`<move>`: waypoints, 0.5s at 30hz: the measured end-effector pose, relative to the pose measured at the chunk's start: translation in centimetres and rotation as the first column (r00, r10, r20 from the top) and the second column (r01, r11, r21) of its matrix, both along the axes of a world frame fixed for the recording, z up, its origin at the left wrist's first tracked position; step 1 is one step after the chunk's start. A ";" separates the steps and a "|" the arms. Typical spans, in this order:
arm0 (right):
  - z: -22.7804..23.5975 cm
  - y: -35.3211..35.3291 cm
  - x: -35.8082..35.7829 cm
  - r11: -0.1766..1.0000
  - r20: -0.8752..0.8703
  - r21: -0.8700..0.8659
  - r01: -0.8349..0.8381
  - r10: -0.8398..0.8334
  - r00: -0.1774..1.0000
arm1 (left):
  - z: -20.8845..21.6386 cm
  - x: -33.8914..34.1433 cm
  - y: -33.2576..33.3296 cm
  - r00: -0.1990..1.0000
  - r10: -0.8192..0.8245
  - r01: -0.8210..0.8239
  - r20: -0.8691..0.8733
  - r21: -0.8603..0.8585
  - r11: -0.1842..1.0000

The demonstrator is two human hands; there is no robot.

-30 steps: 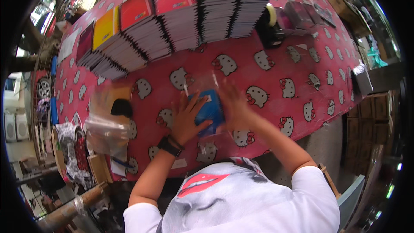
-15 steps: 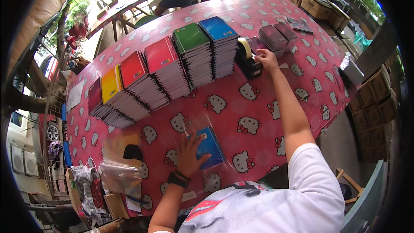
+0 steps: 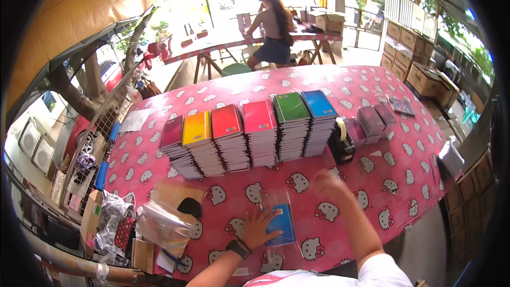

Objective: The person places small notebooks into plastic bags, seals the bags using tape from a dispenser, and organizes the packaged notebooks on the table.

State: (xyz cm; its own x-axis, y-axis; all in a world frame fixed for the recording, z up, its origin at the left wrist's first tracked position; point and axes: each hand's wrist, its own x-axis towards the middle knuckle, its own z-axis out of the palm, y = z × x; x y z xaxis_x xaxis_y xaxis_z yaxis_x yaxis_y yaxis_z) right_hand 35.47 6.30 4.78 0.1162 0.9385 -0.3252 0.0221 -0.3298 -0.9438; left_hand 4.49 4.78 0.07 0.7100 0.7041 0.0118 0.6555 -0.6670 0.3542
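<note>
A small blue spiral notebook [image 3: 286, 227] lies on the pink patterned tablecloth in front of me, with clear plastic film [image 3: 275, 197] reaching past its edges. My left hand [image 3: 258, 229] rests on the notebook's left side, palm down with the fingers spread. Over the table, up and to the right of that notebook, my right hand [image 3: 328, 185] is smeared by motion; whether its fingers hold anything does not show. Beyond it stands a black tape dispenser [image 3: 341, 149] with a pale roll of tape.
Tall notebook stacks in several colours, among them a green stack [image 3: 291, 109], form a row across the table. Dark small packs [image 3: 370, 121] sit right of the dispenser. Clear plastic sleeves [image 3: 166, 228] lie at left. A person [image 3: 275, 26] sits at a far table.
My right hand has left the tape dispenser and come nearer, toward the blue notebook. My left hand stays on the notebook. The view has tilted up, showing more of the far table.
</note>
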 end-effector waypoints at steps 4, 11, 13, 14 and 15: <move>-2.9 -2.8 -10.6 0.919 0.571 0.101 -0.380 0.259 0.779 | -1.2 0.7 0.2 0.994 -0.038 0.040 0.105 -0.021 0.999; -0.6 -5.7 -9.4 0.874 0.847 -0.179 -0.452 0.370 0.381 | -0.2 0.9 0.4 0.996 -0.034 0.036 0.087 -0.024 0.999; -1.3 -6.1 -8.3 0.903 0.760 -0.211 -0.375 0.393 0.518 | -1.1 0.8 0.3 0.991 -0.037 0.038 0.126 -0.008 0.999; -1.4 -6.0 -7.4 0.922 0.621 -0.052 -0.384 0.331 0.711 | -1.5 1.0 0.2 0.984 -0.040 0.038 0.172 0.015 0.999; -0.3 -6.1 -7.4 0.955 0.248 0.013 -0.297 0.284 0.926 | -1.5 0.8 0.0 0.988 -0.021 0.020 0.154 0.005 1.000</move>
